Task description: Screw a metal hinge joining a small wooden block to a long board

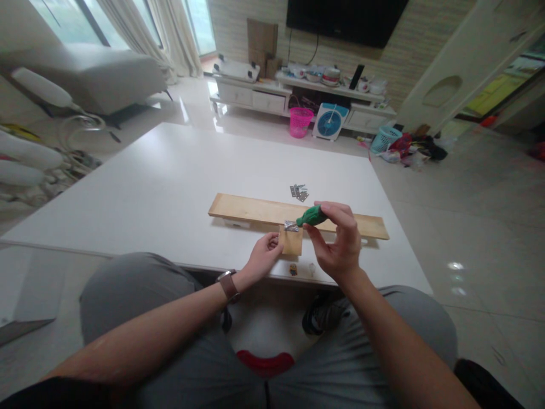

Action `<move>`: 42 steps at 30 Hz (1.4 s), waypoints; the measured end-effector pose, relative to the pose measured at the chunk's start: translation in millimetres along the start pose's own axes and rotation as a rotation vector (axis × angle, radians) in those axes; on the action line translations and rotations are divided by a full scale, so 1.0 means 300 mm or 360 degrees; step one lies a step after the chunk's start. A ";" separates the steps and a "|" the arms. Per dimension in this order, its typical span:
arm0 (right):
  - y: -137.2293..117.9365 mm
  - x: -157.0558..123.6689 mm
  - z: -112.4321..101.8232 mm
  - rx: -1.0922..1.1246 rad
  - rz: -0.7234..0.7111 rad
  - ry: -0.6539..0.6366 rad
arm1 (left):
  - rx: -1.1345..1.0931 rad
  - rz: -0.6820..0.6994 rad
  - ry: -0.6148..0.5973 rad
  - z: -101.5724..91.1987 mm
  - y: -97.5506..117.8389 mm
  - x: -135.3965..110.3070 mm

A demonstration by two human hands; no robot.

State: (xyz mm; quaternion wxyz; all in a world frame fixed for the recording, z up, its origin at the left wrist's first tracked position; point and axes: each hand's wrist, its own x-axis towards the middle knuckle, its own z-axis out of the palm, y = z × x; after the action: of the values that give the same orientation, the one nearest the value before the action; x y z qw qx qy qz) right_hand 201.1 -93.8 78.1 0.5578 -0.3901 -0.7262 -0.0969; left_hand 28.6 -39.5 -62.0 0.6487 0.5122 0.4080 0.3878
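My right hand point(338, 241) is closed around a screwdriver point(312, 216) with a green handle. Its tip points down and left at a metal hinge point(291, 226), which lies across the joint between a long wooden board point(251, 208) and a small wooden block point(291, 243). With curled fingers, my left hand point(268, 248) grips the left edge of the small block. The screw under the tip is too small to make out. Beyond the long board lies a small pile of hinges point(300, 192). Near the table's front edge sits a little heap of screws point(293, 269).
The white table point(170, 182) spreads out before me, its front edge close to my knees. A small clear item point(312, 268) lies by the screws. Across the floor stand a pink basket point(300, 122), a blue fan point(330, 122) and a low white cabinet point(264, 99).
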 end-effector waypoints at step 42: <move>-0.026 0.034 -0.002 -0.0043 -0.0067 -0.0114 | -0.0120 0.0022 -0.0033 -0.002 0.004 -0.012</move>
State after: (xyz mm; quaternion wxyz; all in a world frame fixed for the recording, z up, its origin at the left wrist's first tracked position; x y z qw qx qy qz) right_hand 195.6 -94.8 89.7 0.5240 -0.3854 -0.7523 -0.1043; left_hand 26.6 -42.5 -60.4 0.6690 0.4942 0.3827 0.4021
